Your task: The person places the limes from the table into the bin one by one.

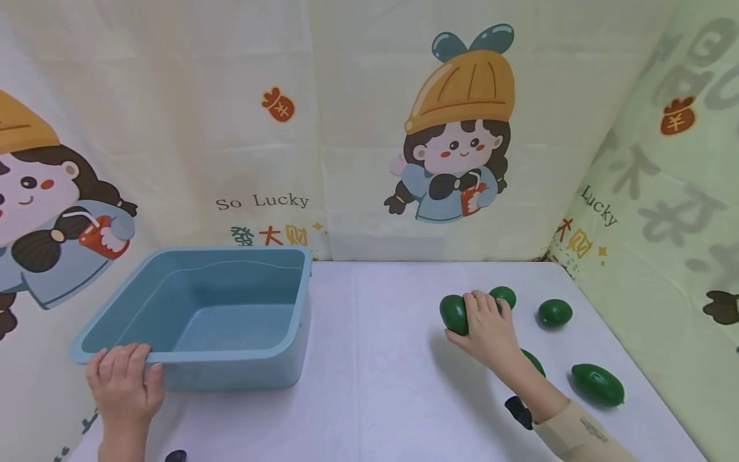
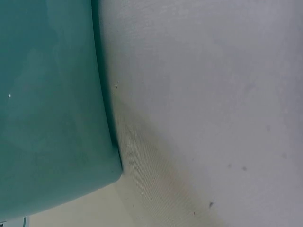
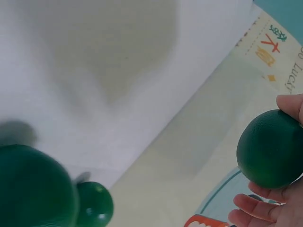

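Observation:
My right hand grips a green lime above the white table, its shadow falling below. In the right wrist view, thumb and fingers close round that lime from the right edge. Several more limes lie at the right: one lime behind my hand, another lime farther right, one partly hidden under my forearm, and a larger pointed lime in front. My left hand holds the near rim of a blue plastic basin, fingers over the edge, thumb outside.
The basin stands on the left of the white table, and its visible inside holds nothing. A printed cloth hangs behind, with another cloth wall at the right. Small black pieces show near both wrists.

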The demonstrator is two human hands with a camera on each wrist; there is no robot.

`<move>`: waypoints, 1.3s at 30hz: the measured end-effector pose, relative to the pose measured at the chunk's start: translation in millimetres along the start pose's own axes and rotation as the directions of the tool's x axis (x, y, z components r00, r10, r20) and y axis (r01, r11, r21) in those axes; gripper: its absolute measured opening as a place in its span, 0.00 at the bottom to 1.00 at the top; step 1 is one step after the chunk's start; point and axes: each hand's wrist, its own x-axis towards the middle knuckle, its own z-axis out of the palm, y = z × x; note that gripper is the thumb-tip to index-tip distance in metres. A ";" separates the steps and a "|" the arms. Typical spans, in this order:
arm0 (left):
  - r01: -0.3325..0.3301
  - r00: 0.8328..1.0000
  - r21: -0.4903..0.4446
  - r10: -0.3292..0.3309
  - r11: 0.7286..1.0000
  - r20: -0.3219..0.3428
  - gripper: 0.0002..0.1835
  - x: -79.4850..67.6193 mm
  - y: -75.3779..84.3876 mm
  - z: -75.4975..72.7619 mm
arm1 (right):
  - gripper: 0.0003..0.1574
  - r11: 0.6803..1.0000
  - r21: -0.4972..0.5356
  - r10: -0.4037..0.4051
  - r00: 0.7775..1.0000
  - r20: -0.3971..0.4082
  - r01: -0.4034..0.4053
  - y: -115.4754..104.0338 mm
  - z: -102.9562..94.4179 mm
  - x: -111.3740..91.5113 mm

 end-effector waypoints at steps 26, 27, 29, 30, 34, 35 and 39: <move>-0.016 0.983 -0.030 0.010 0.999 -0.184 0.32 -1.9 -2.4 14.3 | 0.43 0.996 0.044 -0.074 0.996 -0.052 0.077 -39.3 -10.4 41.3; -0.016 0.984 -0.029 0.010 0.999 -0.180 0.32 -2.0 -2.5 14.2 | 0.43 0.996 0.042 -0.077 0.996 -0.052 0.079 -40.7 -10.6 42.5; -0.016 0.984 -0.027 0.011 0.999 -0.175 0.32 -2.1 -2.5 14.1 | 0.43 0.995 0.038 -0.086 0.995 -0.049 0.088 -43.9 -11.2 45.4; -0.017 0.984 -0.028 0.012 0.999 -0.176 0.32 -2.0 -2.5 14.3 | 0.43 0.995 0.037 -0.089 0.995 -0.046 0.091 -45.4 -11.6 46.9; -0.017 0.985 -0.030 0.011 0.999 -0.173 0.32 -2.3 -2.4 14.3 | 0.43 0.993 0.053 -0.099 0.994 -0.042 0.101 -52.2 -13.6 52.8; -0.015 0.985 -0.032 0.010 0.999 -0.173 0.32 -2.4 -2.3 14.4 | 0.43 0.993 0.056 -0.101 0.994 -0.042 0.103 -53.9 -14.1 54.3; -0.012 0.984 -0.035 0.006 0.999 -0.179 0.32 -2.0 -1.8 15.8 | 0.42 0.992 0.058 -0.112 0.992 -0.049 0.115 -60.0 -15.0 60.8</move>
